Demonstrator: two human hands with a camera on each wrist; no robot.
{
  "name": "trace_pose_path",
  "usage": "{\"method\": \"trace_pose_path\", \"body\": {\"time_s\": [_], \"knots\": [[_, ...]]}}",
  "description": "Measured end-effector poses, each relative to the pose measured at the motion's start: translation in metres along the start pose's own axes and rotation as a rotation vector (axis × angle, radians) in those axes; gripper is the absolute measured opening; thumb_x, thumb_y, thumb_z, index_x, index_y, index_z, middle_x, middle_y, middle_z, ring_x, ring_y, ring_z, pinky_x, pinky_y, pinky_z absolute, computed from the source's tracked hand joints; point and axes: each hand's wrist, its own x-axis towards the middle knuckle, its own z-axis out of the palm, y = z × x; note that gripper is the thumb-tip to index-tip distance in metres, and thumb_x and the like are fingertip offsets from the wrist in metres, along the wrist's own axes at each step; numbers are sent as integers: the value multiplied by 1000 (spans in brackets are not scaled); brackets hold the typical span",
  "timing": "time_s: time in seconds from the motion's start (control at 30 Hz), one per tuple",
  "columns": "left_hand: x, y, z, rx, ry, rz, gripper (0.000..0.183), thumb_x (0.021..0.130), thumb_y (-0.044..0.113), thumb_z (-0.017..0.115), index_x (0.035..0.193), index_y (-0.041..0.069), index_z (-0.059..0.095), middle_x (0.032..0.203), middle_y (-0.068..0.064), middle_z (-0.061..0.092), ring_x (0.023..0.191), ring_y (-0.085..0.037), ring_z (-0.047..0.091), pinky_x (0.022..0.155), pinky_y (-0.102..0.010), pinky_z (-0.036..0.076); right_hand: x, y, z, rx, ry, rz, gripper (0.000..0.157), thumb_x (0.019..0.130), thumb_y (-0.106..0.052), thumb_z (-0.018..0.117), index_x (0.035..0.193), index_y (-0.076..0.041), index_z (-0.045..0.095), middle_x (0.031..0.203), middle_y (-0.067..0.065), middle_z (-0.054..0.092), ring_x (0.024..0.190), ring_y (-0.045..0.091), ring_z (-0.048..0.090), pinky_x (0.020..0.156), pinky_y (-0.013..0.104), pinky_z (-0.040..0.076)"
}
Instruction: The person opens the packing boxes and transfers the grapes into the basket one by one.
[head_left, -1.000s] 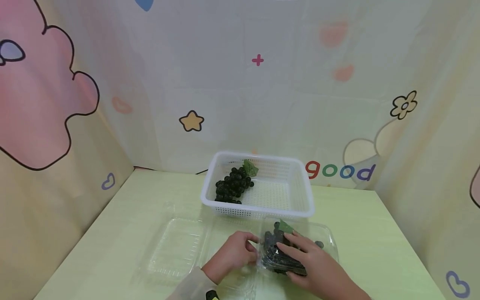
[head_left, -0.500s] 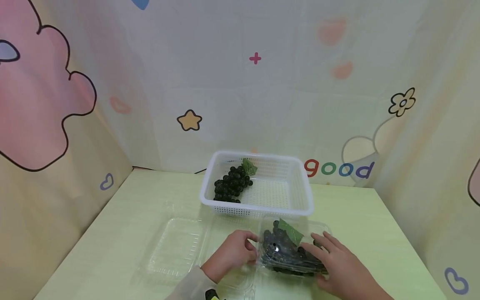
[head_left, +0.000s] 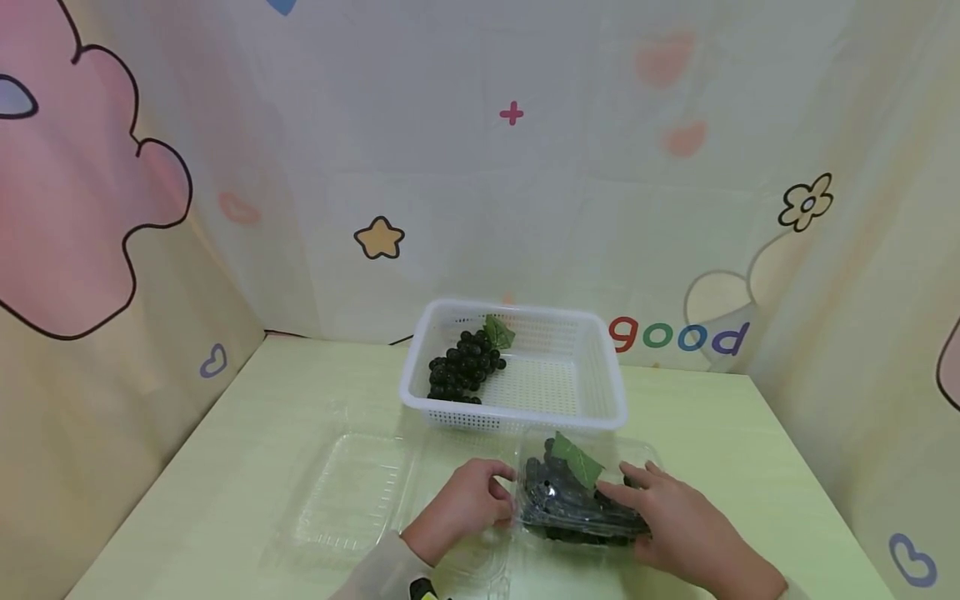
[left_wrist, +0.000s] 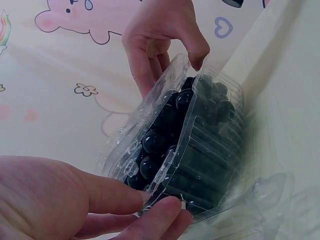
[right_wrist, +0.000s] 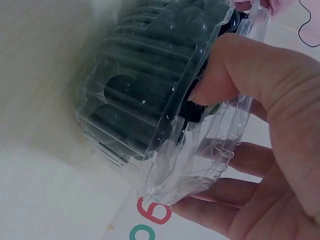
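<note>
A clear plastic clamshell container holds dark grapes and a green leaf. Its lid lies over the fruit, and in the left wrist view a gap shows between lid and base. My left hand pinches the container's left edge, thumb and fingertips meeting at the rim. At the right side, my right hand holds the lid and rim; the right wrist view shows the thumb at the base's rim and the other fingers spread behind the clear lid.
Behind the container stands a white plastic basket with another bunch of dark grapes inside. A second clear container lies opened out on the table to the left, partly under my left arm. A printed curtain surrounds the table.
My right hand has slid from over the middle of the lid to the container's right side, uncovering the leaf. The left hand has stayed at the left edge.
</note>
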Motion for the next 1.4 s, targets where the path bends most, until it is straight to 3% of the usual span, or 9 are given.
{"method": "trace_pose_path", "body": {"time_s": [0.2,0.3,0.5,0.77,1.13,1.4], "knots": [[-1,1,0,-5,0,-1,39,86,-7,69,125,-3,66,80,-6,70,69,-17,69,62,-28,52,6,4,-4,16,-17,-33,70,63,0,75,129,-24,72,137,24,63,119,62,58,73,51,58],[-1,1,-1,-9,5,1,40,86,-7,70,125,-4,65,81,-8,70,69,-18,70,63,-28,53,7,7,-6,30,-21,-49,71,62,1,74,128,-25,72,138,24,63,119,59,59,66,41,55],[-1,2,-3,-8,0,-11,41,86,-6,71,126,-4,64,83,-9,71,71,-17,70,65,-30,55,6,15,-8,93,-31,-85,71,64,2,74,131,-23,71,142,26,59,122,57,58,50,23,37],[-4,7,0,0,11,-15,34,86,-4,74,119,-5,64,81,-8,71,70,-19,71,66,-32,56,0,31,-10,208,-1,-117,73,69,5,76,137,-20,67,152,22,51,139,59,40,47,20,38],[-6,9,14,-22,-21,-58,31,87,1,76,113,-1,60,82,-6,71,70,-19,71,67,-35,54,-1,51,-10,250,2,-169,72,69,10,75,135,-16,68,152,21,51,140,57,41,46,18,36],[-12,8,19,13,21,-48,31,85,4,80,107,0,58,79,-4,69,68,-18,69,66,-33,51,7,58,-10,293,-20,-203,74,68,12,73,136,-17,68,153,19,52,140,56,40,45,17,34]]}}
